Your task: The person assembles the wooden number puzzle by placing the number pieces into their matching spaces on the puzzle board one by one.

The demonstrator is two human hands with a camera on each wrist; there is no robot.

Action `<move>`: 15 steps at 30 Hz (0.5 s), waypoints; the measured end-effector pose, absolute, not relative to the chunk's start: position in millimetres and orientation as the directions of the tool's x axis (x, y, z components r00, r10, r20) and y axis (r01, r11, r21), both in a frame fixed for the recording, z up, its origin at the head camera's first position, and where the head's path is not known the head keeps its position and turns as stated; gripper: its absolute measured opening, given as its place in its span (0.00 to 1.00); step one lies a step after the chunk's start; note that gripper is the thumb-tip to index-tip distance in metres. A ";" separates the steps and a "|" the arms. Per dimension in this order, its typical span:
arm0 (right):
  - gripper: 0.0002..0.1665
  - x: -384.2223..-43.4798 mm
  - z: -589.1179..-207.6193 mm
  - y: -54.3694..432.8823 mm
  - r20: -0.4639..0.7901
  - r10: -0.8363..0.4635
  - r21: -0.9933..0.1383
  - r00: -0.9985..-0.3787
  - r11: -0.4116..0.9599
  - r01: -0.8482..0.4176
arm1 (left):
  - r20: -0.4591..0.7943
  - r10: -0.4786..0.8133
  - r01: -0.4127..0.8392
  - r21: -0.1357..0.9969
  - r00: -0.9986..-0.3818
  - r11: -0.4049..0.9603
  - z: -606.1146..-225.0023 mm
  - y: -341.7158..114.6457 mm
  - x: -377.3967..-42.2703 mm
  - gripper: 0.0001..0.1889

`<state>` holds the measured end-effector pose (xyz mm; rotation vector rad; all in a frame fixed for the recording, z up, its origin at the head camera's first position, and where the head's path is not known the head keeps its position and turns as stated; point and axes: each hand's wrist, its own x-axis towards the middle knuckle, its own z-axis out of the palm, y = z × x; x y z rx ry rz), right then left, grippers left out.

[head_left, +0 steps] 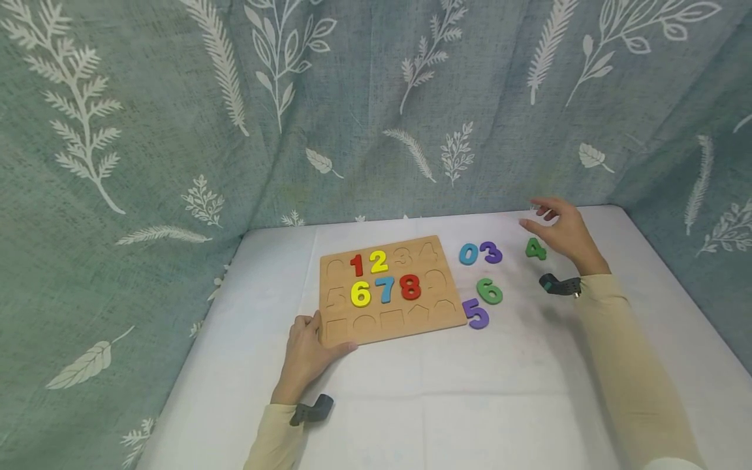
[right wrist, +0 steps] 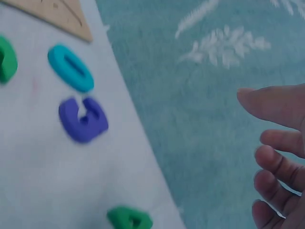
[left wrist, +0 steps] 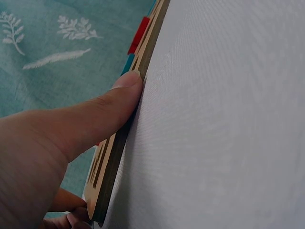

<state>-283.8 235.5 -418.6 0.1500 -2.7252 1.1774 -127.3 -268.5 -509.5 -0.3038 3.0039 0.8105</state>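
Note:
A wooden number puzzle board point(head_left: 370, 324) lies on the table. In it sit a red 1 point(head_left: 356, 266), a yellow 2 point(head_left: 378, 262), a yellow 6 point(head_left: 360, 294), a blue 7 point(head_left: 384, 289) and a red 8 point(head_left: 410, 286); other recesses are bare. My left hand point(head_left: 307, 352) grips the board's near left corner, thumb point(left wrist: 107, 107) along the front edge. Raised and empty, my right hand point(head_left: 566, 234) has its fingers loosely bent and thumb apart, just beyond the green 4 point(head_left: 535, 249). A blue 0 point(right wrist: 70, 68) and purple 3 point(right wrist: 83, 121) lie left of it.
Right of the board are a green piece shaped like a 6 point(head_left: 489, 292) and a purple 5 point(head_left: 477, 314), close to the board's edge. A patterned green curtain point(head_left: 364, 117) hangs behind the white-covered table point(head_left: 470, 405).

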 end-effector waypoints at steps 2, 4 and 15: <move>0.40 -283.6 -424.6 243.0 0.181 -0.011 -0.715 -0.983 0.685 -0.139 | -0.065 -0.182 -0.190 0.496 -0.981 0.847 -510.2 -268.7 -127.4 0.66; 0.42 -284.3 -430.8 249.8 0.167 -0.001 -0.714 -0.986 0.690 -0.122 | -0.068 -0.183 -0.192 0.496 -0.981 0.847 -510.6 -268.9 -127.3 0.66; 0.43 -285.4 -461.5 272.8 0.068 0.038 -0.693 -0.997 0.721 -0.020 | -0.074 -0.183 -0.195 0.497 -0.980 0.845 -509.2 -267.3 -126.9 0.66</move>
